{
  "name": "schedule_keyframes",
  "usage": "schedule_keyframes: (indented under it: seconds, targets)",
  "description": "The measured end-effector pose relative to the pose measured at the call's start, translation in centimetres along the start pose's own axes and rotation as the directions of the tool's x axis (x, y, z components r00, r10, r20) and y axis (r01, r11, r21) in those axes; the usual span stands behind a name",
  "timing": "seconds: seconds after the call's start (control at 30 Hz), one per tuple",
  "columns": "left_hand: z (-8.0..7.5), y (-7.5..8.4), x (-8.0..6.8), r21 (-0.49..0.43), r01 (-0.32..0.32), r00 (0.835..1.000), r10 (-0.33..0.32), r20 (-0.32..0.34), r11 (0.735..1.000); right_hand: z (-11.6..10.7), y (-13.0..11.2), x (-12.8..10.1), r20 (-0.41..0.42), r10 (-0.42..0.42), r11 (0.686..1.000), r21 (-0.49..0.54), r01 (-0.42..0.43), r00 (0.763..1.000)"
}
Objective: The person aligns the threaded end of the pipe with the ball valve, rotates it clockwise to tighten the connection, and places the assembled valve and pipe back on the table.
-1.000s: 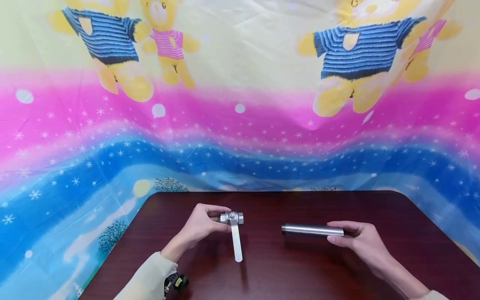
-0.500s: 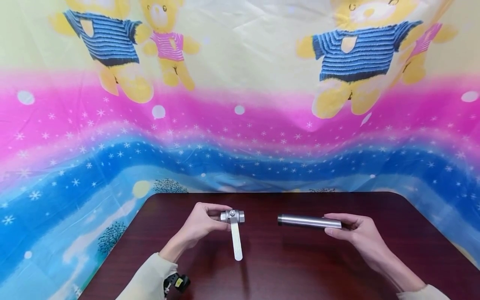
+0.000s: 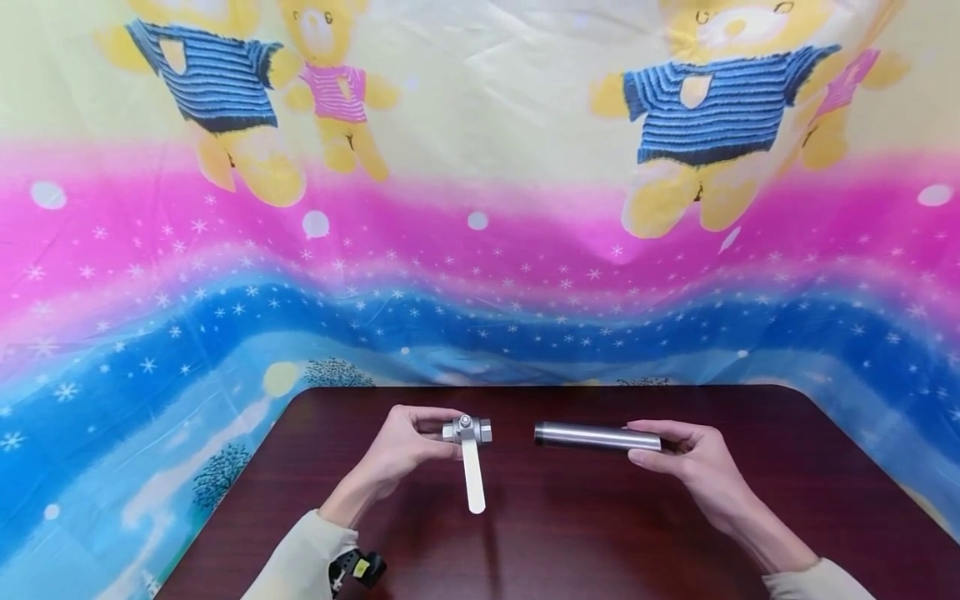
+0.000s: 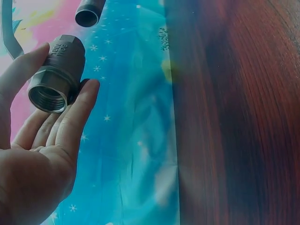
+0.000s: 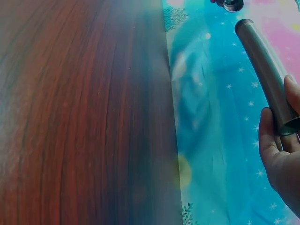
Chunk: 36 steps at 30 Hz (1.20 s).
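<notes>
My left hand (image 3: 401, 446) grips a metal ball valve (image 3: 480, 431) above the table, its long flat lever (image 3: 473, 479) pointing toward me. In the left wrist view the valve's threaded bore (image 4: 48, 98) faces the camera, with thumb and fingers on either side of the body (image 4: 68, 58). My right hand (image 3: 697, 462) pinches a steel pipe (image 3: 592, 436) by its right end. The pipe's dark threaded end (image 3: 540, 433) points at the valve, with a gap between them. In the right wrist view the pipe (image 5: 262, 65) slants up toward the valve (image 5: 233, 4), which is mostly cut off.
Below both hands lies a dark red-brown wooden table (image 3: 600, 533) with rounded far corners. A printed cloth (image 3: 480, 275) with bears and snowflakes hangs behind and beside it. A small black device (image 3: 360, 568) is strapped near the left sleeve (image 3: 303, 554).
The right hand has carried the pipe left and slightly up, narrowing the gap to the valve. My left hand has barely moved; the valve has shifted slightly right and its lever looks a little shorter.
</notes>
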State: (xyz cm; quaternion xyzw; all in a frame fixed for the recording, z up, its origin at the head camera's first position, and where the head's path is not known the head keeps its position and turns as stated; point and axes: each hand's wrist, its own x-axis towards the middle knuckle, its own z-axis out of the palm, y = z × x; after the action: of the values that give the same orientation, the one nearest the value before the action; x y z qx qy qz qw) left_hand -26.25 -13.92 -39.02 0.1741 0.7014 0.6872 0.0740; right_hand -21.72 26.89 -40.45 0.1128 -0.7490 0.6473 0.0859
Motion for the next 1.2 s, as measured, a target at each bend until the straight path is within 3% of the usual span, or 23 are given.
schedule_keyframes:
  seconds: [0.4,0.77,1.2]
  targets:
    - [0.3,0.2,-0.1,-0.035,0.006,1.000,-0.006,0.009,0.999,1.3,-0.2,0.8,0.038,-0.007,1.000,0.030,0.006,0.999]
    - [0.5,0.0,-0.4,-0.026,0.036,0.999,-0.036,0.005,0.999,2.7,0.1,1.0,0.096,-0.044,0.995,0.096,0.034,0.994]
    - [0.7,-0.1,-0.3,-0.010,0.029,0.999,-0.029,0.020,1.000,3.5,0.2,1.2,0.117,-0.056,0.991,0.128,0.041,0.991]
